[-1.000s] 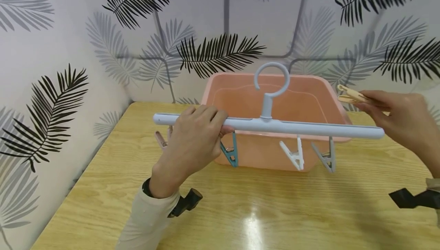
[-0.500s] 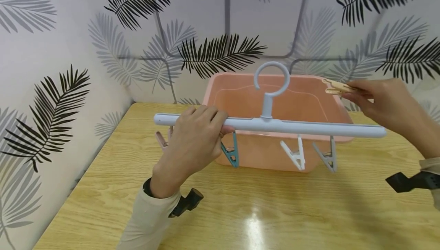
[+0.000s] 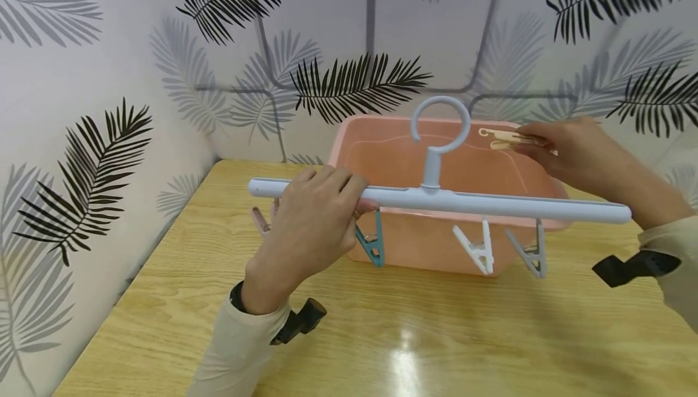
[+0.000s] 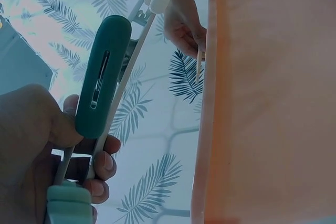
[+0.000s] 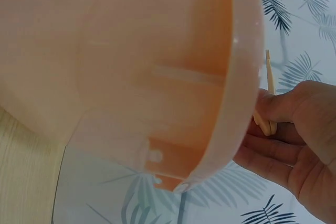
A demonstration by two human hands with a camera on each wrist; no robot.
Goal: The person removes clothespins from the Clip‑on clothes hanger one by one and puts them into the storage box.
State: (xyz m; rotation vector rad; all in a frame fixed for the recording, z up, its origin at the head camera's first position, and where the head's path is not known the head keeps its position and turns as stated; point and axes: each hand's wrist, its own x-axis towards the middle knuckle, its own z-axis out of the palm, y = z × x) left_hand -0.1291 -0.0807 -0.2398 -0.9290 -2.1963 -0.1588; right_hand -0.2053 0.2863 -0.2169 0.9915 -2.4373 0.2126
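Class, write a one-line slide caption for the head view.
Left hand holds a clip hanger; right hand holds a peg over a pink tub.

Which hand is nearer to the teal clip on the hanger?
Left. The left hand grips the hanger bar just beside the teal clip. The right hand holds a beige clothespin above the pink basin, farther away.

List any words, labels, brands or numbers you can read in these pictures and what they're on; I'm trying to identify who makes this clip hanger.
None: no view shows any readable text.
Hanger: plain pale blue bar and ring, no mark visible.
Basin: plain pink, no label on the sides shown.
Beige clip in the right hand: no print visible.
Teal clip near the left hand: only a moulded slot, no lettering.
Wall: leaf pattern only.
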